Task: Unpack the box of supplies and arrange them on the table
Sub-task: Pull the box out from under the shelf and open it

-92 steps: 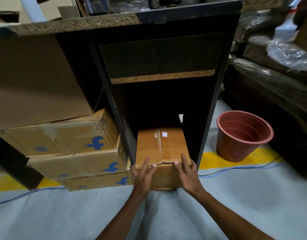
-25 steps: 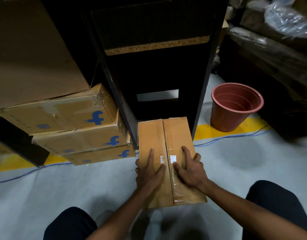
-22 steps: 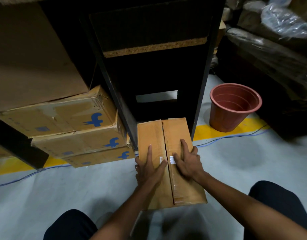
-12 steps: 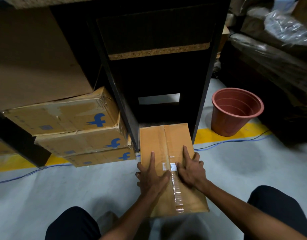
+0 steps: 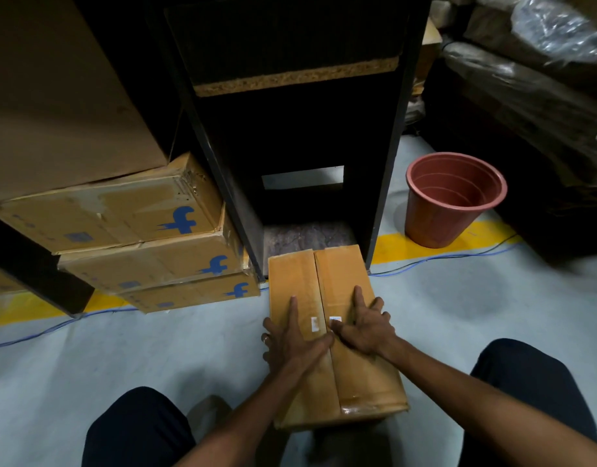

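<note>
A taped brown cardboard box [image 5: 324, 278] lies on the grey floor between my knees, its far end just in front of the dark table's leg opening. My left hand [image 5: 290, 338] rests flat on the left flap, fingers spread, thumb at the centre seam. My right hand [image 5: 364, 325] presses flat on the right flap beside it. Both palms are on the box top, not wrapped around it. A small white label sits at the seam between my thumbs. The flaps are closed.
A dark table frame [image 5: 223, 163] stands straight ahead. Three stacked cardboard boxes with blue logos [image 5: 138, 244] sit under it at left. A terracotta plastic pot [image 5: 452, 200] stands at right on a yellow floor line. Blue cables [image 5: 442, 257] run across the floor. Plastic-wrapped bundles [image 5: 543, 79] fill the right.
The box has been drawn out from under the table toward me across the floor. Both hands stay flat on its top near the seam.
</note>
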Demonstrator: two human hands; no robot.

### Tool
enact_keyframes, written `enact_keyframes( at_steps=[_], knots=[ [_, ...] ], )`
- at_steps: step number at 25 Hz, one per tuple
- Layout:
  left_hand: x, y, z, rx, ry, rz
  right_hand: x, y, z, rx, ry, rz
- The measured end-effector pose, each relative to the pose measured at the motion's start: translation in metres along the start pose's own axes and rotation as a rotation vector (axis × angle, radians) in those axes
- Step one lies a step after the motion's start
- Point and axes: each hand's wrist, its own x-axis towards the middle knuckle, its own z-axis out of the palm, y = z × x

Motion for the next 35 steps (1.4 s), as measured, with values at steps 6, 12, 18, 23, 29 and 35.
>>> enact_keyframes(
  at_steps=[6, 12, 18, 23, 29, 35],
  knots=[
    [0.001, -0.01, -0.011, 0.099, 0.105, 0.285, 0.001, -0.015, -0.001, -0.058, 0.104, -0.11],
    [-0.005, -0.008, -0.027, 0.215, 0.182, 0.533, -0.002, -0.022, -0.002, -0.177, 0.168, -0.243],
    [-0.002, -0.016, -0.041, 0.476, 0.279, 0.765, -0.006, -0.018, 0.002, -0.242, 0.185, -0.368],
    [-0.003, -0.025, -0.062, 0.574, 0.341, 0.785, -0.012, -0.019, 0.002, -0.287, 0.218, -0.52],
    [-0.009, -0.049, -0.108, 0.592, 0.353, 0.732, -0.012, -0.023, -0.002, -0.411, 0.196, -0.538],
    [0.0, -0.075, -0.131, 0.661, 0.273, 0.58, -0.014, -0.028, -0.009, -0.427, 0.174, -0.557]
  ],
)
